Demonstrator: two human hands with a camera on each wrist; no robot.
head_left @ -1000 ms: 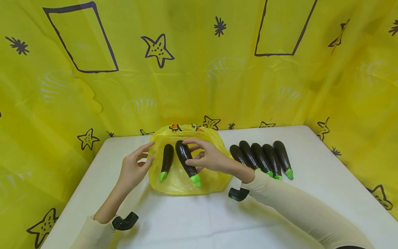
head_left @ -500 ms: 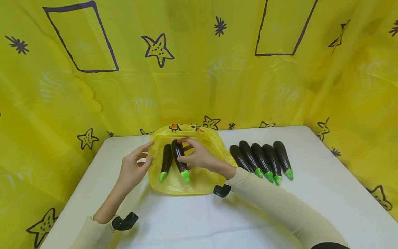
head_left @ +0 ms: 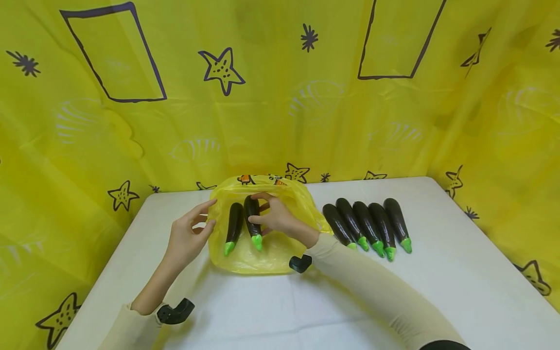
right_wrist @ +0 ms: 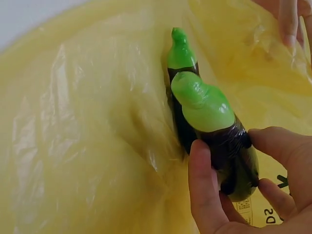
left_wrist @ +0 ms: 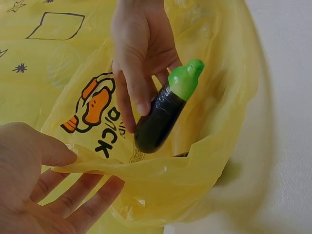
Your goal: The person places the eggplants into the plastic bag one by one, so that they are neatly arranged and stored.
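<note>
My right hand (head_left: 277, 216) grips a dark eggplant (head_left: 252, 216) with a green stem end, inside the mouth of a yellow plastic bag (head_left: 280, 255). Left of it in the bag lies another eggplant (head_left: 235, 223), close beside the held one. In the left wrist view the held eggplant (left_wrist: 163, 117) is tilted, stem end up, between the right thumb and fingers. My left hand (head_left: 185, 238) pinches the bag's left rim; in its wrist view the thumb lies over the plastic edge and the fingers (left_wrist: 92, 195) are behind it.
Right of the bag, several eggplants (head_left: 369, 226) lie side by side on the white table (head_left: 262, 311). A yellow curtain (head_left: 271, 121) with drawn stars hangs behind and at both sides. Duck print shows on the bag's inside.
My right hand has carried the eggplant leftward, close to the one in the bag, and it now stands more upright in view. The left hand has stayed at the rim.
</note>
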